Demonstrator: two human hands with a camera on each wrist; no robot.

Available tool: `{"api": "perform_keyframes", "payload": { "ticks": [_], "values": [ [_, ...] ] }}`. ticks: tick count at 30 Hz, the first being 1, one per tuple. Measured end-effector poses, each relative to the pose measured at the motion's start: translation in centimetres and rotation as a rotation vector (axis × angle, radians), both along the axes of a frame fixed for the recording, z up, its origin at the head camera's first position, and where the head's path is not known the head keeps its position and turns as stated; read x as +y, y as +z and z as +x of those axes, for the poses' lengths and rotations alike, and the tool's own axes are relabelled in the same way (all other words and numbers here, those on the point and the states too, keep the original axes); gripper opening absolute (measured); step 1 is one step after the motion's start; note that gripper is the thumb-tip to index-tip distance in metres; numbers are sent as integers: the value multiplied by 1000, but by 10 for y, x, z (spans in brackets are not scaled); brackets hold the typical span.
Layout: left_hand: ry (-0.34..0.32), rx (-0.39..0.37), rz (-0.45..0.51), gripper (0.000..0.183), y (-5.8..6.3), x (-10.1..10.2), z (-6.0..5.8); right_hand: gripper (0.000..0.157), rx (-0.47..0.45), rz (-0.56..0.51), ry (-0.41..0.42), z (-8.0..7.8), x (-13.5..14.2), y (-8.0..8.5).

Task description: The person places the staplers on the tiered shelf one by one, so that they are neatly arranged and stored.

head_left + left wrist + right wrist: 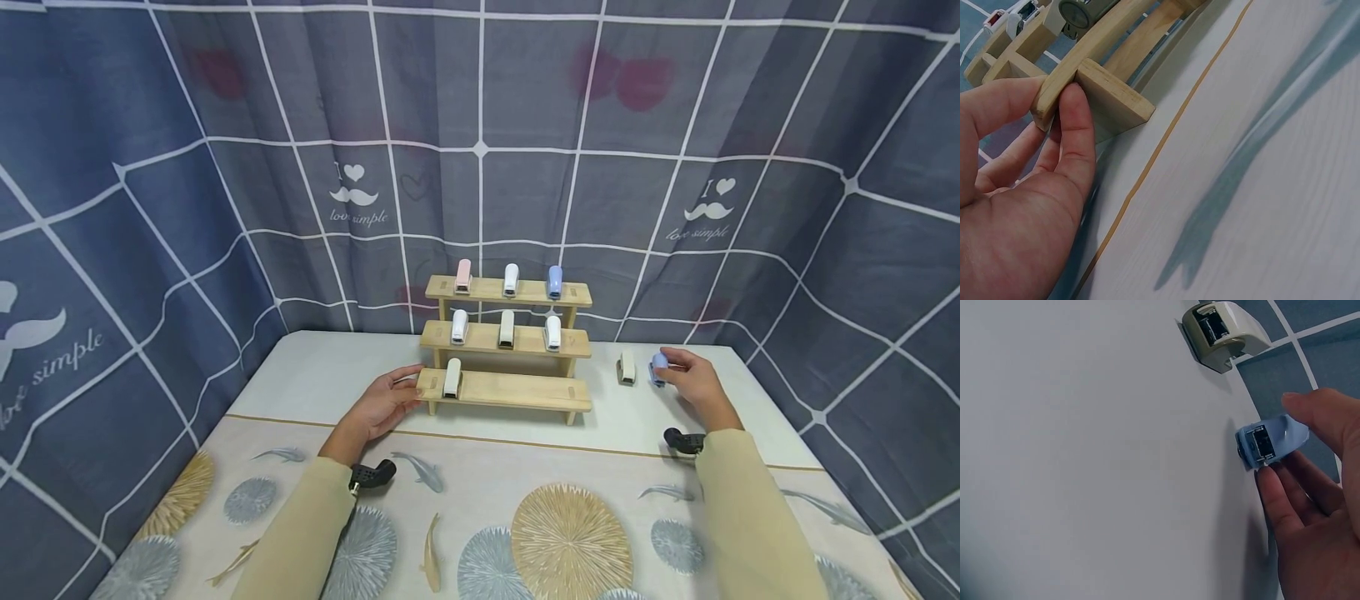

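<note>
My left hand [386, 406] pinches the left end of the lowest tier of a wooden display stand [517, 392], thumb and fingers on either side of the board [1063, 84]. At the right, my right hand [697, 385] pinches a small blue stapler [658, 368] between thumb and fingers. Its dark end with metal parts faces the right wrist camera, where the blue stapler [1269, 442] appears close to the white surface. Just left of it stands a cream stapler [626, 368], untouched. On the lowest tier, near my left hand, sits another cream stapler [452, 378].
The middle tier bears a white stapler [459, 327], a cream stapler [507, 329] and another white stapler [552, 332]. On the top tier stand a pink [463, 276], a white [511, 280] and a blue stapler [554, 282]. A checked curtain [525, 200] surrounds the table [337, 358].
</note>
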State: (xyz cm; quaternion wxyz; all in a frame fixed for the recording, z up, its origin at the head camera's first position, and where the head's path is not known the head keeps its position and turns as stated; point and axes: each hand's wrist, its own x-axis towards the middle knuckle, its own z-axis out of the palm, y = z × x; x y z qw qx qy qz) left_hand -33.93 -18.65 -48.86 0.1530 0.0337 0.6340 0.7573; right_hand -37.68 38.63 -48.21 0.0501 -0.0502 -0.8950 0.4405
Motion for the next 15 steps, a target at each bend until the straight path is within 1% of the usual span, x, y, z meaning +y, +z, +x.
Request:
{"api": "perform_keyframes", "payload": {
  "ticks": [4, 9, 15],
  "values": [
    [6, -7, -1, 66, 1, 1, 1, 64, -52, -36, -8, -2, 2, -1],
    [5, -9, 7, 66, 2, 1, 1, 66, -83, -63, -11, -3, 2, -3],
    [10, -23, 11, 67, 3, 2, 2, 67, -110, -171, -23, -1, 1, -3]
  ]
}}
